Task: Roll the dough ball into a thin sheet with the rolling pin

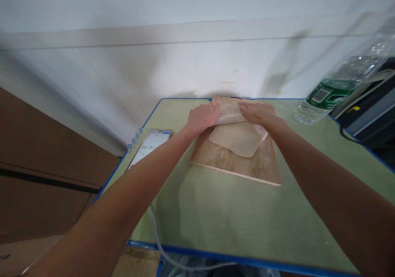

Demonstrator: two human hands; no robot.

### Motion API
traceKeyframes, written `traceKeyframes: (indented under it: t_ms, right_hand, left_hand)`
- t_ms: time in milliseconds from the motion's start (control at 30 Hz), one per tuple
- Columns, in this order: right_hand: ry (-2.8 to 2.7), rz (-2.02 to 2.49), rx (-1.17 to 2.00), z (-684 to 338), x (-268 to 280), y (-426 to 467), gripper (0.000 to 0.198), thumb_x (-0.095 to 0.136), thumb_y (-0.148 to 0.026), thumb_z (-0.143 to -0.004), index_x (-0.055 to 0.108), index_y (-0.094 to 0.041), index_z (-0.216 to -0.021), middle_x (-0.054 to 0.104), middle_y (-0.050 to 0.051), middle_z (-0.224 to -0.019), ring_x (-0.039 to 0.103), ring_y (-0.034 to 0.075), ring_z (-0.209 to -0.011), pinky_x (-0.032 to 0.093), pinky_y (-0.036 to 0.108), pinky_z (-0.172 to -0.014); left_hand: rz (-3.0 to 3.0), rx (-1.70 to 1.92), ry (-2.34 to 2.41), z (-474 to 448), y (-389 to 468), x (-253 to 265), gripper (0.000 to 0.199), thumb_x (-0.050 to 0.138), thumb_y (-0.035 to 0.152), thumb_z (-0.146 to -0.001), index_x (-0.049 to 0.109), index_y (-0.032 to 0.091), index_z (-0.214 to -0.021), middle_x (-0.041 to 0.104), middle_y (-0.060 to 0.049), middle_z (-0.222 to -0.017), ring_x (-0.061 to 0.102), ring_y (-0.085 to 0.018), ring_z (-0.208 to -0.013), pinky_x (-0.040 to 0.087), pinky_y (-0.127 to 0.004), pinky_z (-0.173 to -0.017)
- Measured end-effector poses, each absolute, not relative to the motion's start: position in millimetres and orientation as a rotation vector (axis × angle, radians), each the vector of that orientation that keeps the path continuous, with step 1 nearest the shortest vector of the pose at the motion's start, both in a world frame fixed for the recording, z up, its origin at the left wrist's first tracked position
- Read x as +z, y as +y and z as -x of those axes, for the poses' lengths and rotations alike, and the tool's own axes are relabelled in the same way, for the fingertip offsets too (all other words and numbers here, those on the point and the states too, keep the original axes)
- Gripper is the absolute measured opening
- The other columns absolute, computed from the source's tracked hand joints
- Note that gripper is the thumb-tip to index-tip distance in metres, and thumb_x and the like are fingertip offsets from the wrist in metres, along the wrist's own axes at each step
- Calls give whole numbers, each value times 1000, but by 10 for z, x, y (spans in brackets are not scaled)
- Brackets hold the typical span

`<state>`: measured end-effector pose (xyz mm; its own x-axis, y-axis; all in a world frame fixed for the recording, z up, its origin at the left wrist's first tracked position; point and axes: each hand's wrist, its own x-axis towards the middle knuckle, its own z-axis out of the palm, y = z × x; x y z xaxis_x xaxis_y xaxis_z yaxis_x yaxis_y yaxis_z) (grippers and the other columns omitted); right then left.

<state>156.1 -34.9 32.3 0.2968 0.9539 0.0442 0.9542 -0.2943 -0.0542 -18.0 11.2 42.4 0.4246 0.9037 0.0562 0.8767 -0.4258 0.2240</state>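
left hand (204, 116), right hand (258, 112) gripping ends of pale roll (230, 114); lies crosswise, flat sheet (236, 139) on near side.

Beneath the fingers (246, 109), a board (210, 153) on a table (216, 215); just before them, a sheet (236, 139) on that board. Left of the fingers, a phone (153, 145); well apart to their right, a bottle (331, 93); close behind them, a wall (185, 69).
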Motion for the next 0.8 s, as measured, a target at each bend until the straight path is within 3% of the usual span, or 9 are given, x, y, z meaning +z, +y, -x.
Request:
traceKeyframes:
  t_ms: [300,567,800]
  right_hand:
    - [-1837,2438,107,-1649,338,-59,50,26,-37,-93,51,-29,-136,51,6,-140,50,29,-123,40,47,-97]
    - [-1836,2419,135,-1776,248,220,51,27,-36,-93,50,-26,-137,55,11,-136,54,30,-118,41,46,-93]
    - [-1819,2335,16,-1833,199,379,49,27,-32,-93,61,-17,-125,61,15,-125,57,28,-111,42,42,-91]
  left_hand:
    - [-2516,463,1560,77,304,384,63,16,49,-98,67,14,-108,67,-14,-107,60,-28,-109,44,-38,-94]
    - [-2477,498,1508,-32,511,340,64,15,49,-98,66,12,-109,66,-14,-107,58,-28,-112,42,-39,-95]
    - [-2520,438,1555,-103,681,341,62,12,42,-99,63,10,-112,64,-17,-112,58,-29,-113,42,-40,-94]
